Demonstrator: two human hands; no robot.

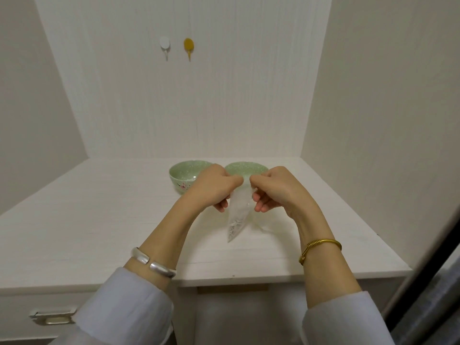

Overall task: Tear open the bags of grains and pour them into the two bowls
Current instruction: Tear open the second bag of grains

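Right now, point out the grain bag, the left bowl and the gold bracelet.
grain bag (236,220): head view, on its clear lower half.
left bowl (185,170): head view, on its inner wall.
gold bracelet (321,244): head view, on the band over the right wrist.

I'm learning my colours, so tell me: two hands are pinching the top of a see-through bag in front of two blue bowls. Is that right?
Not quite. The bowls are green, not blue: the left bowl and the right bowl are both pale green in the head view. The rest holds: the left hand and right hand pinch the top of the clear bag in front of them.
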